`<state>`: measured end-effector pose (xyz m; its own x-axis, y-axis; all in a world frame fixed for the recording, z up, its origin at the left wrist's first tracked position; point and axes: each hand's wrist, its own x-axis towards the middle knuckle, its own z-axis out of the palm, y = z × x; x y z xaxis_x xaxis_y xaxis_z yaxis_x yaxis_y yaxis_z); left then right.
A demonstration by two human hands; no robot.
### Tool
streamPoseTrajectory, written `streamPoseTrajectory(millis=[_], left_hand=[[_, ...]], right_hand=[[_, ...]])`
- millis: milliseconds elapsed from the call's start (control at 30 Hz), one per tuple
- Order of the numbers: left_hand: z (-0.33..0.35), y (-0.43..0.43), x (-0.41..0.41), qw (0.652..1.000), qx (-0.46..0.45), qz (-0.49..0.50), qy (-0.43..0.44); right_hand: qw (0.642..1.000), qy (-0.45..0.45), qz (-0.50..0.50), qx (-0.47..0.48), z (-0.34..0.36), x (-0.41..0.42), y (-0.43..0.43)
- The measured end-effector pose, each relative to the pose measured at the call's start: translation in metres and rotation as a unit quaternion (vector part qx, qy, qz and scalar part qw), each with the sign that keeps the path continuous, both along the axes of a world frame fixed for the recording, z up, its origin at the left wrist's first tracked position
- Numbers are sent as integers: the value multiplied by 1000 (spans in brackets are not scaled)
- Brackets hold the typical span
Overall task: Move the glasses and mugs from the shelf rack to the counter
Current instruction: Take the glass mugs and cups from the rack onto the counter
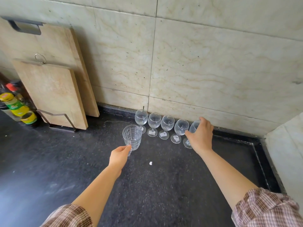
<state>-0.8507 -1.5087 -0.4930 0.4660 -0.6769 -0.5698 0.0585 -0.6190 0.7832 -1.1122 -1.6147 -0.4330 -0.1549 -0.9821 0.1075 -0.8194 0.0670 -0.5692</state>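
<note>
Several clear wine glasses (154, 122) stand in a row on the dark counter (164, 185) along the tiled wall. My right hand (200, 135) is wrapped around the bowl of the rightmost wine glass (193, 126), whose foot rests on the counter. My left hand (120, 155) grips the base of a clear patterned tumbler (132, 136), held upright just in front of the leftmost wine glass (141, 117). No shelf rack and no mugs are in view.
Two wooden cutting boards (52, 89) lean against the wall in a metal holder at left. Bottles with yellow and green labels (21, 107) stand at the far left. A small white scrap (150, 163) lies on the counter. A raised counter edge (262, 161) and a wall close the right side.
</note>
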Motion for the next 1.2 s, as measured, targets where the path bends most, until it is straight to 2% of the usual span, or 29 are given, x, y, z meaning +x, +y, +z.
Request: streamPoseTrajectory(millis=[267, 500, 667, 933, 1200], left_hand=[[44, 42, 20, 996, 8, -32, -80], [77, 139, 78, 971, 0, -33, -238], [101, 251, 128, 943, 13, -30, -330], [160, 475, 194, 864, 32, 50, -501], [207, 701, 258, 800, 161, 141, -560]], right_hand=[[979, 14, 202, 7, 7, 97, 58], [930, 81, 352, 62, 13, 190, 149], [895, 103, 431, 46, 35, 254, 238], [823, 119, 556, -16, 94, 354, 422], [720, 133, 675, -90, 147, 469, 625]])
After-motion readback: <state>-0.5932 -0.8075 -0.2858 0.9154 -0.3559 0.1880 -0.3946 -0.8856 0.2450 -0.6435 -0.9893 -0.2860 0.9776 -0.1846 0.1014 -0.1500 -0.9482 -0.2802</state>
